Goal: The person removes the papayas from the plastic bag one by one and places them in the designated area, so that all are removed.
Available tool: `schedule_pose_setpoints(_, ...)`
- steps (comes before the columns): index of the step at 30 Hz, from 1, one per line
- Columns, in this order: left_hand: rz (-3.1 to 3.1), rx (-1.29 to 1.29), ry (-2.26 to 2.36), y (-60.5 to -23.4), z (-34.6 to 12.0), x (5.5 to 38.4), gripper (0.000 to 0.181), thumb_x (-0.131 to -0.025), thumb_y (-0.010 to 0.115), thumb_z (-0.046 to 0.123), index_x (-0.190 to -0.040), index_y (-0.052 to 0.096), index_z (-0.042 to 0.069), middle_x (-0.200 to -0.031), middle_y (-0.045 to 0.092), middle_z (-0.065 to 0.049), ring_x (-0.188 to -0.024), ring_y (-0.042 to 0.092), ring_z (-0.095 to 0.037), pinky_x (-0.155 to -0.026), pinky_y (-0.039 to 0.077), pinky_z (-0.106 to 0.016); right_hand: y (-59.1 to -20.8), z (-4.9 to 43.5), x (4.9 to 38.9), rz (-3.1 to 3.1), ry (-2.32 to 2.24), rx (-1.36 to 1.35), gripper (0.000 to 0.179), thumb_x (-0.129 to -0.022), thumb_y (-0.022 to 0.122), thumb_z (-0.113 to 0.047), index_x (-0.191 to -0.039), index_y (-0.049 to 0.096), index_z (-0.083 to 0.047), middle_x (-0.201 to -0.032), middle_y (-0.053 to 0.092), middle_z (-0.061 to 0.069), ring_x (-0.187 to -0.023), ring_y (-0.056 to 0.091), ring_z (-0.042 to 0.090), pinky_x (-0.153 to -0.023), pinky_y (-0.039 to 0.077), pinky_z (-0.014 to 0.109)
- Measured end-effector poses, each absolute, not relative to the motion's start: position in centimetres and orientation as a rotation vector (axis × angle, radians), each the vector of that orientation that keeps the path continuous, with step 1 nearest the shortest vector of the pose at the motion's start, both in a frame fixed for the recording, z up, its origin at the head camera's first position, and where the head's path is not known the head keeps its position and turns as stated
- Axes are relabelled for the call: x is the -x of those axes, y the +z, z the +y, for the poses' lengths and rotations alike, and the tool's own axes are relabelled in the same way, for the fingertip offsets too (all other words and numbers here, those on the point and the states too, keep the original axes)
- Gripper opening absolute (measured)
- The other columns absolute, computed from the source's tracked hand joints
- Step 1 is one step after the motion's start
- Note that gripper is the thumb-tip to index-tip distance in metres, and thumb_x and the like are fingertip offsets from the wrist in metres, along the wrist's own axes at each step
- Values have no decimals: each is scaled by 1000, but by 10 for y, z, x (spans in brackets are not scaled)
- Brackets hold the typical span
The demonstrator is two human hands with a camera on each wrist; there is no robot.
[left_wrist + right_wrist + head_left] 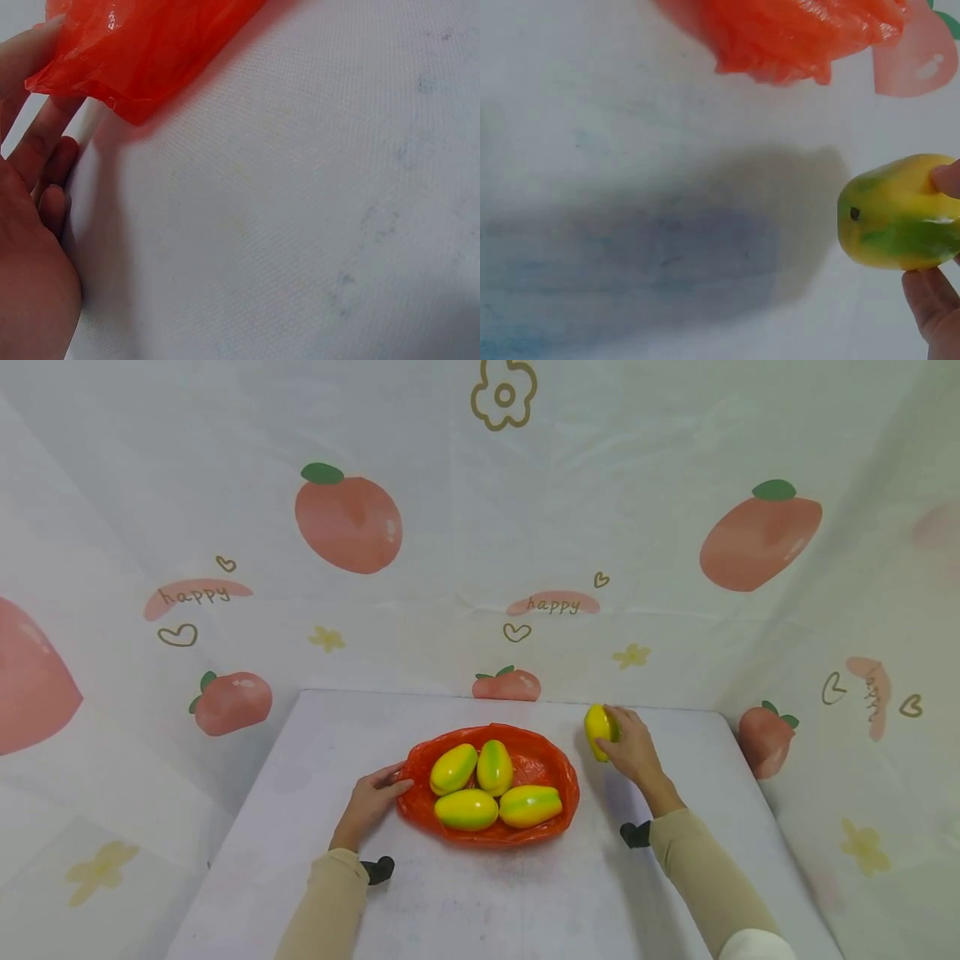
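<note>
A red plastic bag (536,768) lies spread like a shallow bowl on the table, its rim crumpled. Several glossy yellow-and-green papayas (467,810) rest inside it. My left hand (369,806) pinches the bag's left edge; in the left wrist view the red plastic (150,52) passes between the fingers. Off to the right of the bag, toward the back of the table, my right hand (633,750) grips another papaya (598,731) between thumb and fingers. The right wrist view shows this papaya (892,217) with a dark spot on its end and a shadow beside it.
The white table (465,910) has faint stains on its cover. A pale cloth (450,635) printed with fruit and "happy" surrounds it at the back and sides. Black pieces on straps (378,870) stick out from both wrists.
</note>
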State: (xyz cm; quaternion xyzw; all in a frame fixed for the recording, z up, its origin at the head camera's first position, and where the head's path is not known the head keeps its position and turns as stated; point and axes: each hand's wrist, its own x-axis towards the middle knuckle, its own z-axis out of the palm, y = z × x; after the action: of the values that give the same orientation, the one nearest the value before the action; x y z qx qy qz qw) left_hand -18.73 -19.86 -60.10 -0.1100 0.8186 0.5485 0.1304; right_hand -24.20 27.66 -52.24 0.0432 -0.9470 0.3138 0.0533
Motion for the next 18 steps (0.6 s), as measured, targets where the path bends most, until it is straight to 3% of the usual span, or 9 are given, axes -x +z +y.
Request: schedule_pose_setpoints(18,2419,302,1566,-599,-197,186,63,-92,72,49,-146,57,22,-145,61,-13,-138,51,-33,-118,43,-55,-535,296,246,-3005,904,-33,65,-95,66,-12,-152,39,5,-154,38,33,-141,38,53,-122,30,64)
